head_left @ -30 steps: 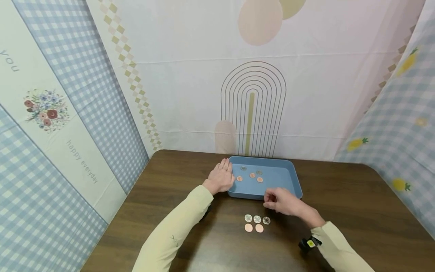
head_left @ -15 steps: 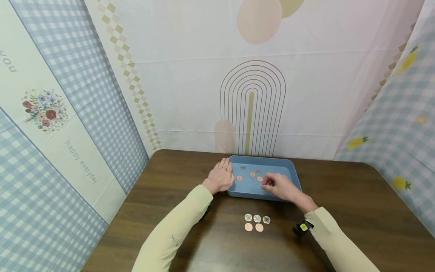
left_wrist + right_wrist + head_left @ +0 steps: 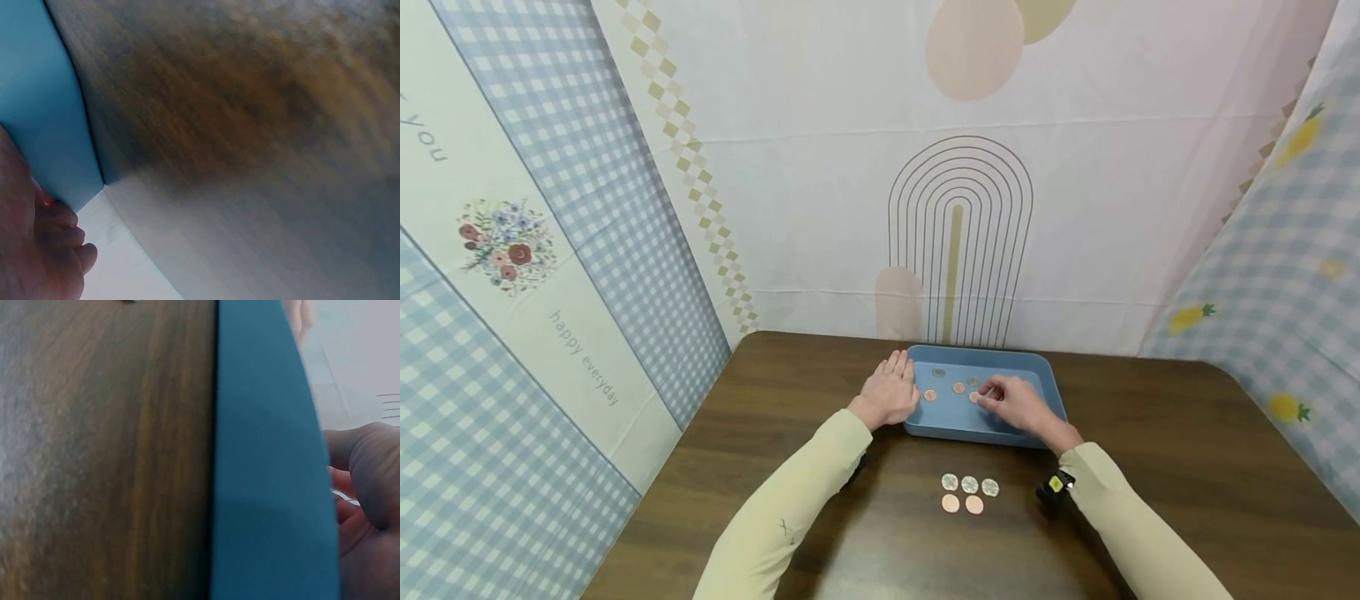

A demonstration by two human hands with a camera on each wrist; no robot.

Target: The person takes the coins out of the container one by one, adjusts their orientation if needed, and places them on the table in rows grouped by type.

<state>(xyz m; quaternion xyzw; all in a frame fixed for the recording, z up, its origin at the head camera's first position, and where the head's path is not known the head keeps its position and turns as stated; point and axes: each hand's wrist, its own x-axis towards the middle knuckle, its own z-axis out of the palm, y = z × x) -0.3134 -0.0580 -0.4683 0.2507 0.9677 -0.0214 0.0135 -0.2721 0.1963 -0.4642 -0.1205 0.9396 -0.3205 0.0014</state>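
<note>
My left hand (image 3: 889,390) lies with straight fingers along the left rim of a shallow blue tray (image 3: 1022,379). Inside the tray are a left copper coin (image 3: 930,395), a middle copper coin (image 3: 958,387) and two silver coins, one farther back (image 3: 938,372). My right hand (image 3: 1017,402) reaches over the tray's front wall, thumb and forefinger bent. Their tips are right at the third copper coin (image 3: 974,397), partly covering it; I cannot tell whether they pinch it. In the right wrist view the tray wall (image 3: 269,456) hides the fingertips.
On the brown wooden table (image 3: 820,358), before the tray, three silver coins (image 3: 970,484) form a row above two copper coins (image 3: 951,503). A white patterned cloth (image 3: 820,208) hangs behind the table, with checked cloth at both sides.
My right hand has moved from the tray's front edge, over the table, into the tray and up to the right copper coin. My left hand has stayed on the tray's left rim.
</note>
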